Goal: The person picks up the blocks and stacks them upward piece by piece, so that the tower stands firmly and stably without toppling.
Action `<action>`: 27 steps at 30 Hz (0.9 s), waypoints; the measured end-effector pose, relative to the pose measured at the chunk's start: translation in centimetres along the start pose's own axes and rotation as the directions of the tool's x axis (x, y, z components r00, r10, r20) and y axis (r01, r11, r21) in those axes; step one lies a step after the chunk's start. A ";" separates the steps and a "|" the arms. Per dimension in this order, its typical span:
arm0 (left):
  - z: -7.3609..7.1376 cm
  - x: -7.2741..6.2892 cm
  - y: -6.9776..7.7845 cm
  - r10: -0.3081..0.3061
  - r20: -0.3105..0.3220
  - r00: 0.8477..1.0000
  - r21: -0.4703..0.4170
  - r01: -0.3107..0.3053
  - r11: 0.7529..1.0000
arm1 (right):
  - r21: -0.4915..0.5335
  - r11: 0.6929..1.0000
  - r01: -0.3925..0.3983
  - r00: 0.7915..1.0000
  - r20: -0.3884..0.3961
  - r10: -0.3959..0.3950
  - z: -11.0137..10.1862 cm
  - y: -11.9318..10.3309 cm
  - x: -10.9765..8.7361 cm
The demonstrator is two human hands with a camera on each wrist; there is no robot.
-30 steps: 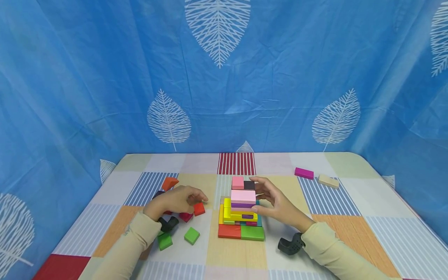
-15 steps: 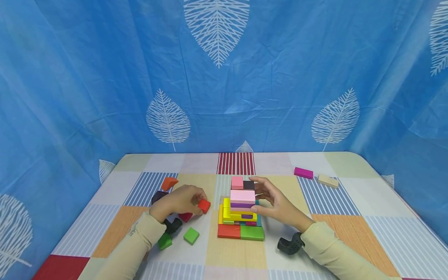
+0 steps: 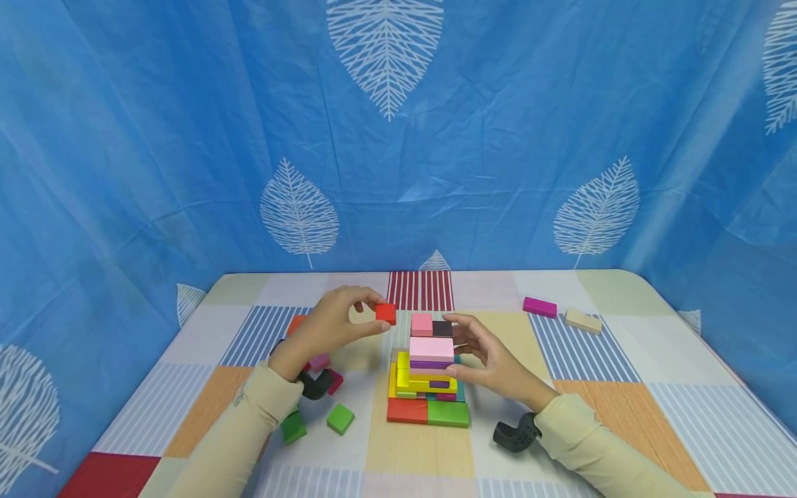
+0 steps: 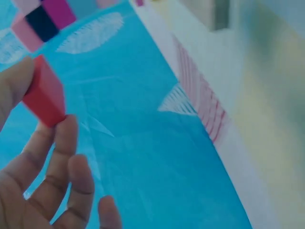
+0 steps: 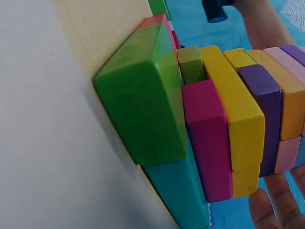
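Observation:
My left hand (image 3: 333, 324) pinches a small red block (image 3: 385, 314) between thumb and fingertips, raised just left of the top of a stacked block tower (image 3: 432, 349). The left wrist view shows the red block (image 4: 45, 93) between thumb and fingers, the tower's upper blocks beyond it. On the tower's right side rests my right hand (image 3: 495, 363), thumb at the front corner and index finger by the black block (image 3: 443, 328) on top. Beside it on top sits a pink block (image 3: 422, 324). In the right wrist view, fingers (image 5: 281, 205) lie along the tower's layers (image 5: 245, 119).
Green blocks (image 3: 340, 420) and several other coloured blocks lie on the left, partly hidden by the left arm. A magenta block (image 3: 539, 308) and a beige block (image 3: 584, 321) lie at the back right. Blue leaf-patterned cloth (image 3: 467, 173) rises behind the table.
My left hand has taken hold of the red block from the table, lifted it and moved it right toward the tower's top. The right hand has stayed at the tower.

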State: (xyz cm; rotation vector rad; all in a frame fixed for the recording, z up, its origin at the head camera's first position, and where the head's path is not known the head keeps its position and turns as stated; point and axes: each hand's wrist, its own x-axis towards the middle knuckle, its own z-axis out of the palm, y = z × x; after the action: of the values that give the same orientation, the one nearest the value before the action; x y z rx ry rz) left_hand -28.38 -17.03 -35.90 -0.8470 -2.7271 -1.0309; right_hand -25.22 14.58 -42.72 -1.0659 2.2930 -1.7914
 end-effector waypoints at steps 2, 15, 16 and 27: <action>0.0 0.4 0.7 0.013 -0.036 0.999 -0.046 -0.015 0.999 | 0.000 1.000 0.000 1.000 -0.001 0.000 0.0 0.0 0.0; 2.5 3.0 4.4 0.065 0.007 0.998 -0.255 -0.061 0.965 | 0.009 1.000 -0.001 1.000 0.001 0.001 -0.1 0.4 -0.2; 2.7 3.1 4.6 0.074 0.016 0.997 -0.254 -0.068 0.965 | 0.013 1.000 0.003 1.000 0.001 -0.003 -0.1 0.5 -0.2; 4.3 3.3 5.7 0.053 0.066 0.996 -0.101 -0.047 0.994 | 0.027 0.999 0.018 1.000 0.009 -0.018 -0.1 0.3 0.0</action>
State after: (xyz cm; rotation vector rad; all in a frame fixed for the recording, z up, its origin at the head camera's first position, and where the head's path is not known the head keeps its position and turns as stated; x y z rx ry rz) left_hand -27.63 -9.27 -34.91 -0.9783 -2.7143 -1.1565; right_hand -25.38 14.70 -42.93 -1.0922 2.2546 -1.8143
